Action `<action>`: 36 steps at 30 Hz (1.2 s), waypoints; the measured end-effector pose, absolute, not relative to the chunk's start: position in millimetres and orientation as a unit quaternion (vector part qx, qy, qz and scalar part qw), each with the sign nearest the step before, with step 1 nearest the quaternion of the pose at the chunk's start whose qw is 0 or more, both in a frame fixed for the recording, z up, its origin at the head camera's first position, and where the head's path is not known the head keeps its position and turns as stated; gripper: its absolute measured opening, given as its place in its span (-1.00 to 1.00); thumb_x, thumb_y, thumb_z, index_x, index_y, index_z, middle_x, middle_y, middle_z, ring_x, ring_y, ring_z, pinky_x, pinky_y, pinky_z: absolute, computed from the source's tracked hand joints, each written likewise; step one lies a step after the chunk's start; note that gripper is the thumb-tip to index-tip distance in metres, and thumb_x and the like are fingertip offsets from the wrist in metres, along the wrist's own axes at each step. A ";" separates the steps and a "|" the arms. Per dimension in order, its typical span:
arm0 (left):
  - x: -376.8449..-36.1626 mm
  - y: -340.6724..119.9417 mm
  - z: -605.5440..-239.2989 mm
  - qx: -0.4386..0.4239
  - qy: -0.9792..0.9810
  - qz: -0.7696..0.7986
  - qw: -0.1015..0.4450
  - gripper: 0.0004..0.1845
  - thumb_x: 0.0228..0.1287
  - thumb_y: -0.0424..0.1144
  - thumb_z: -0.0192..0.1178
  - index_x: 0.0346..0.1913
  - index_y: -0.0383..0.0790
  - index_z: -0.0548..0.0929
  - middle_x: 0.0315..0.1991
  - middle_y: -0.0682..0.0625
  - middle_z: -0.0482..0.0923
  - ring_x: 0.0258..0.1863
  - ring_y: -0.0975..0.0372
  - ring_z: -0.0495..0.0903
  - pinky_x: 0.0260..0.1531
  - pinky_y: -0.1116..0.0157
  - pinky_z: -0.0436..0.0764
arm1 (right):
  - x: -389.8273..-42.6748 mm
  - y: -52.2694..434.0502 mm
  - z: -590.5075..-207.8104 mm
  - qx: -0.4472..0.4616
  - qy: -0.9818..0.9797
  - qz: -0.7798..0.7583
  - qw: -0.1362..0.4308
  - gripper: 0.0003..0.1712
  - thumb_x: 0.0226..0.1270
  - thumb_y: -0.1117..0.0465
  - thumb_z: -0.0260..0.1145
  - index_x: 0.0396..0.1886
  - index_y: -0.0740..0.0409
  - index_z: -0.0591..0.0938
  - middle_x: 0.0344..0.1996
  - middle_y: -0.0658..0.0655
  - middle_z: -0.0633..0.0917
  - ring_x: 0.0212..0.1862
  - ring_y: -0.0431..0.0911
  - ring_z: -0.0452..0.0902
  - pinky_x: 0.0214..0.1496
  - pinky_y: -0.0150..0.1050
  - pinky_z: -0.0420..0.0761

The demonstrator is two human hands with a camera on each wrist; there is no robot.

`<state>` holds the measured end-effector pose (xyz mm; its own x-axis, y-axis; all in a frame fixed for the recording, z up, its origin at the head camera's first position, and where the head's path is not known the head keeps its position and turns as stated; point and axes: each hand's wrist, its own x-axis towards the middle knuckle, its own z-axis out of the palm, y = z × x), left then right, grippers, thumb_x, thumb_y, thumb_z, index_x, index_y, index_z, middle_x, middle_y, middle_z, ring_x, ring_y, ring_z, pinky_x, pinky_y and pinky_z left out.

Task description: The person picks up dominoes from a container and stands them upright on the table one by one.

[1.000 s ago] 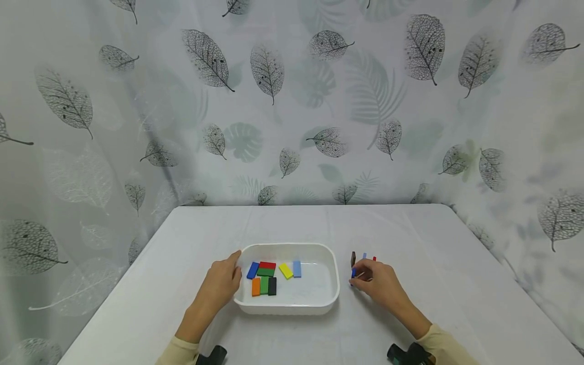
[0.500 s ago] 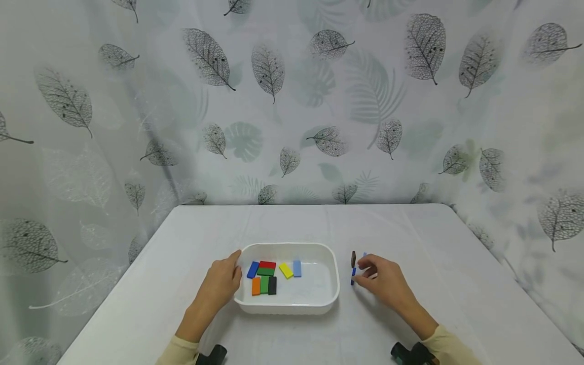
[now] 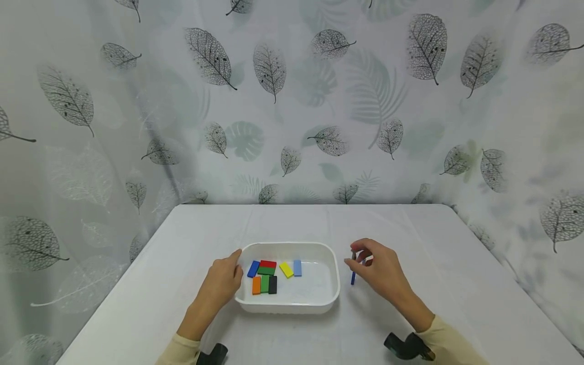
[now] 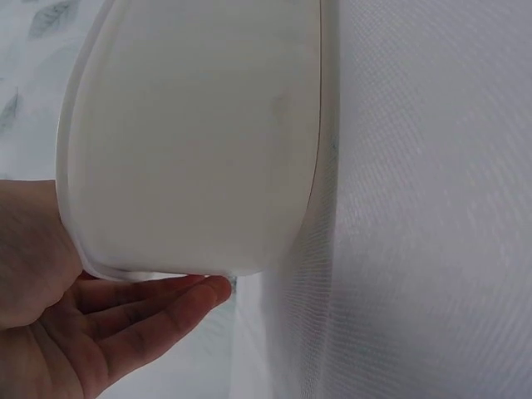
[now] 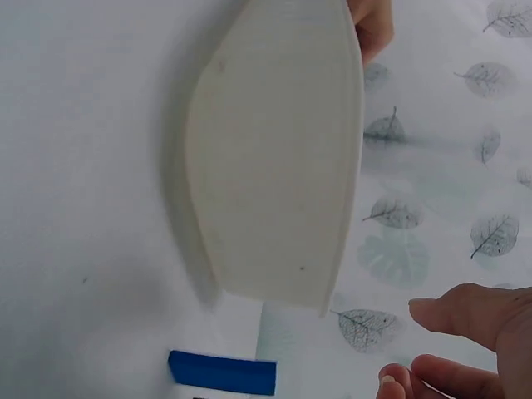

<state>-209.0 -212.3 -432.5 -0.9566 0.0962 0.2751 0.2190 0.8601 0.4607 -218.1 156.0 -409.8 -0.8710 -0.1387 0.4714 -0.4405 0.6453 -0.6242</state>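
Observation:
A white plastic tray stands on the table with several coloured domino-like tiles lying flat inside. My left hand holds its left end, fingers against the outside wall and thumb at the rim. To the right of the tray, my right hand hovers with thumb and fingertips around a dark brown tile. Thumb and fingers stay apart in the right wrist view, with nothing seen between them. Nearest to that hand, a blue tile stands on edge. Part of a light blue tile shows behind the fingers.
Inside the tray are a yellow tile, an orange tile and a black tile, among others. A white cloth covers the table. A leaf-patterned curtain hangs behind it.
My right hand has drawn back from the standing blue tile, then moved forward and left to the brown tile. The left hand and the tray have not moved.

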 end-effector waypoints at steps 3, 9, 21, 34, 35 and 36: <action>-209.4 -213.1 -432.0 -0.084 -0.955 -0.258 0.123 -0.55 0.41 -0.50 0.23 0.30 -0.63 0.51 0.12 -0.45 0.62 -0.26 0.08 0.65 -0.14 0.03 0.74 | -221.0 144.8 -404.4 0.174 -0.872 0.417 0.186 -0.67 0.18 0.32 0.61 -0.08 0.18 0.72 -0.25 0.07 0.74 -0.26 -0.14 0.63 -0.21 -0.24 0.73; -210.7 -213.7 -431.7 -0.085 -0.953 -0.265 0.121 -0.54 0.42 -0.49 0.24 0.31 -0.62 0.51 0.09 -0.42 0.65 -0.34 0.11 0.59 -0.34 0.22 0.74 | -227.3 122.7 -397.3 0.197 -0.850 0.463 0.158 -0.71 0.23 0.32 0.57 -0.06 0.19 0.73 -0.23 0.07 0.76 -0.24 -0.14 0.66 -0.18 -0.27 0.72; -210.9 -214.6 -430.9 -0.089 -0.951 -0.264 0.131 -0.56 0.40 -0.51 0.25 0.28 -0.63 0.53 -0.11 -0.35 0.71 -0.47 0.17 0.50 -0.59 0.37 0.51 | -239.2 76.9 -401.4 0.224 -0.855 0.460 0.079 -0.77 0.27 0.36 0.52 -0.08 0.18 0.73 -0.24 0.04 0.76 -0.21 -0.14 0.66 -0.08 -0.23 0.73; -209.0 -213.7 -431.4 -0.087 -0.952 -0.267 0.125 -0.55 0.39 -0.52 0.25 0.28 -0.64 0.53 -0.08 -0.37 0.71 -0.50 0.19 0.49 -0.61 0.39 0.52 | -253.8 54.2 -414.9 0.223 -0.865 0.446 0.044 -0.77 0.29 0.39 0.50 -0.06 0.25 0.73 -0.25 0.06 0.74 -0.21 -0.09 0.66 -0.08 -0.17 0.74; -209.1 -213.9 -431.2 -0.088 -0.952 -0.264 0.128 -0.56 0.39 -0.52 0.26 0.28 -0.64 0.53 -0.08 -0.37 0.71 -0.50 0.19 0.49 -0.61 0.39 0.52 | -254.7 53.3 -415.7 0.223 -0.866 0.445 0.042 -0.76 0.29 0.39 0.50 -0.06 0.25 0.73 -0.25 0.05 0.74 -0.21 -0.09 0.66 -0.08 -0.17 0.74; -209.3 -214.1 -431.1 -0.088 -0.952 -0.262 0.130 -0.56 0.38 -0.52 0.26 0.28 -0.64 0.53 -0.08 -0.37 0.71 -0.49 0.19 0.49 -0.60 0.39 0.53 | -255.5 52.4 -416.3 0.222 -0.868 0.442 0.040 -0.76 0.29 0.39 0.50 -0.06 0.25 0.73 -0.24 0.05 0.74 -0.20 -0.09 0.66 -0.08 -0.17 0.74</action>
<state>-209.3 -214.1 -431.1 -0.9504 0.1000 0.2946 0.2367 0.8469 0.4762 -255.5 52.4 -416.3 -0.8980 -0.3500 0.2664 -0.4212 0.5097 -0.7502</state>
